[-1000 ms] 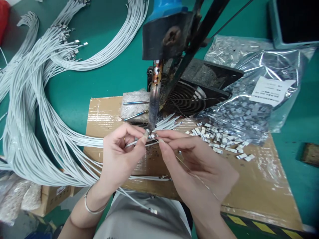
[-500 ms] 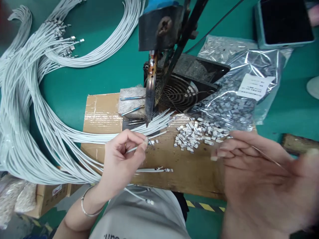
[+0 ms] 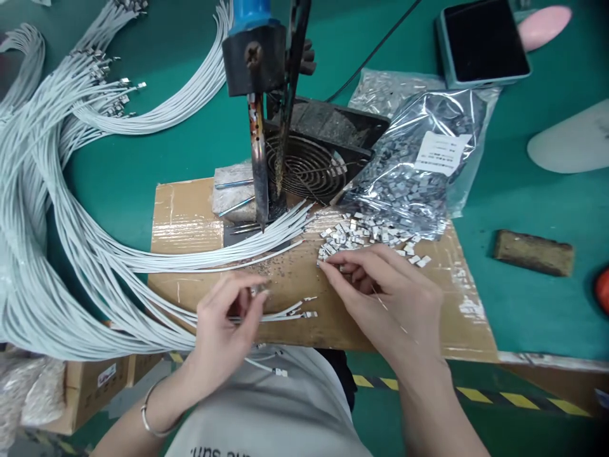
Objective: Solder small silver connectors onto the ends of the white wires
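My left hand (image 3: 233,314) is over the cardboard with thumb and forefinger curled together. Its tips are blurred, and I cannot make out what is between them. At the near edge of a pile of small connectors (image 3: 352,233), my right hand (image 3: 385,292) pinches thumb and forefinger together; a tiny piece may be at the tips. A thin solder wire (image 3: 384,303) runs across that hand, held in its fingers. White cables (image 3: 228,255) lie with their ends under the soldering iron (image 3: 258,171). Cables with connectors on their ends (image 3: 309,314) lie between the hands.
A fan (image 3: 304,165) stands behind the iron, with a bag of connectors (image 3: 409,184) to its right. Cardboard (image 3: 457,304) covers the green table's front. Cable bundles (image 3: 23,254) fill the left. A screen device (image 3: 483,41), brown block (image 3: 533,252) and white container (image 3: 571,139) are right.
My right hand has moved left and down to the connector pile. My left hand has moved slightly down, and the white cable seen in it no longer shows there. The view has shifted right.
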The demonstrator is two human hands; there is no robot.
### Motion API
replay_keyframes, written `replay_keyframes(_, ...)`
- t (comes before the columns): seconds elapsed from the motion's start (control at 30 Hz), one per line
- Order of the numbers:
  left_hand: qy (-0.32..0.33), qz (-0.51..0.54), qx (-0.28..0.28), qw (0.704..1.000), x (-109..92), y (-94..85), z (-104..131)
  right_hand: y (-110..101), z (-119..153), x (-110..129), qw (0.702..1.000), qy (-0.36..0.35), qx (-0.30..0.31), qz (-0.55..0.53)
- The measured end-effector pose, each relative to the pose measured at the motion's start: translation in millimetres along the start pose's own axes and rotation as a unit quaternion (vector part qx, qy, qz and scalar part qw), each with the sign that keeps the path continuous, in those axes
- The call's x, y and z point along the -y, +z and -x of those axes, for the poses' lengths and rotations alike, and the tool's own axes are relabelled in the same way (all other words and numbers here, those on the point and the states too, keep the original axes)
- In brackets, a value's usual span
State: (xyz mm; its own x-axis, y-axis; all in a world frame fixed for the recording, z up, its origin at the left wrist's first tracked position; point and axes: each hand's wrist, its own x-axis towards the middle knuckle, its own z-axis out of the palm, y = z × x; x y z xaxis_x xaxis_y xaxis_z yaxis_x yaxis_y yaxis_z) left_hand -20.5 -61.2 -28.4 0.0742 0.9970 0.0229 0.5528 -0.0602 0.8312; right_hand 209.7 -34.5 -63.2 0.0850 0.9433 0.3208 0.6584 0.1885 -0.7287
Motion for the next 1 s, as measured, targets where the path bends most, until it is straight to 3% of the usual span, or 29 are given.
replay_keyframes(0.1,0.053,-0.144,-0.059,0.986,13,-2.8,-1,1,1,-3,0.999,-0.03,0.018,0.026)
replay_keyframes(0.3,0.106,-0.249,-0.044,0.962,20,-17.8,-8,0,1,-2,0.998,-0.04,0.034,0.022)
replay_keyframes(0.37,0.11,-0.252,-0.005,0.961,14,-30.3,-10,0,0,-3,0.998,-0.041,0.038,0.022)
replay_keyframes(0.5,0.09,-0.126,0.161,0.975,-11,-49.8,-9,0,-2,-4,0.997,-0.059,0.051,0.025)
replay_keyframes(0.63,0.149,-0.072,0.21,0.964,-35,-37.4,-9,-1,-7,0,0.992,-0.094,0.05,0.064)
replay_keyframes(0.73,0.22,-0.064,0.17,0.959,-38,-18.4,-14,-2,-12,6,0.98,-0.127,0.072,0.138)
replay_keyframes(0.8,0.24,-0.08,0.175,0.952,-33,-10.2,-18,-2,-13,8,0.975,-0.131,0.092,0.155)
replay_keyframes(0.83,0.215,-0.062,0.197,0.955,-29,-8.0,-21,-1,-14,9,0.977,-0.12,0.099,0.146)
replay_keyframes(0.9,0.091,0.025,0.246,0.965,-20,-6.2,-25,1,-13,10,0.986,-0.08,0.101,0.108)
replay_keyframes(1.0,-0.133,0.206,0.221,0.944,-7,-4.9,-28,1,-11,14,0.994,-0.03,0.082,0.066)
